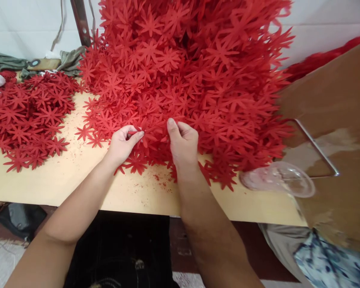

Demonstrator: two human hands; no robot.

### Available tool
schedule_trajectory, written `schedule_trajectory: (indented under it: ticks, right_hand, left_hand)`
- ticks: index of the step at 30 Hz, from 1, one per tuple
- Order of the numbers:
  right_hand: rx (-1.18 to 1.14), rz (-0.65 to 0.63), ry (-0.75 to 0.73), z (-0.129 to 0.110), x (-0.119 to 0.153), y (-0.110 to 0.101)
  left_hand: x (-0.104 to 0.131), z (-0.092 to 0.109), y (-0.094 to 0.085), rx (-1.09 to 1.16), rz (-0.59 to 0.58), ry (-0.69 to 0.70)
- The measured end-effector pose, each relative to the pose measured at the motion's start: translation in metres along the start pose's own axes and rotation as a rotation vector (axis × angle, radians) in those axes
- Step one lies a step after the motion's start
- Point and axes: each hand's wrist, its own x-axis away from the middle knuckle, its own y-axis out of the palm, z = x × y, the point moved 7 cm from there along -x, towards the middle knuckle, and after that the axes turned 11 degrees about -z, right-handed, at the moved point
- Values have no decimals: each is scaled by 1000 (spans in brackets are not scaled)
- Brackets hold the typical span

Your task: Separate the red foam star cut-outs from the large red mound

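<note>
A tall heap of red fabric flower cutouts (180, 80) with narrow petals fills the middle of the table. At its front edge my left hand (124, 142) pinches a red flower cutout (147, 134) by a petal between thumb and finger. A short way to the right, my right hand (183, 140) is closed, thumb on top of the bent fingers, touching red petals on the same side. Whether its petals belong to the same cutout cannot be made out against the red behind. Both forearms reach in over the table's front edge.
A smaller pile of red cutouts (33, 116) lies at the left. On the right stand a clear plastic cup (277, 179) on its side, a bent metal rod (316, 148) and a large cardboard sheet (333, 120). Red crumbs dot the pale tabletop (57, 180).
</note>
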Motion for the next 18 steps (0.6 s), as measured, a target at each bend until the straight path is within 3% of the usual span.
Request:
schedule_trajectory:
  ticks: [3, 8, 14, 18]
  right_hand:
    - [47, -93, 27, -4, 1, 6]
    - [2, -396, 63, -4, 3, 33]
    - [-117, -437, 27, -5, 3, 37]
    - [-176, -552, 88, -2, 6, 40]
  left_hand:
    - [2, 7, -1, 10, -18, 40]
    - [4, 7, 7, 61, -136, 22]
    - [0, -7, 6, 6, -111, -71]
    - [-2, -8, 3, 2, -86, -44]
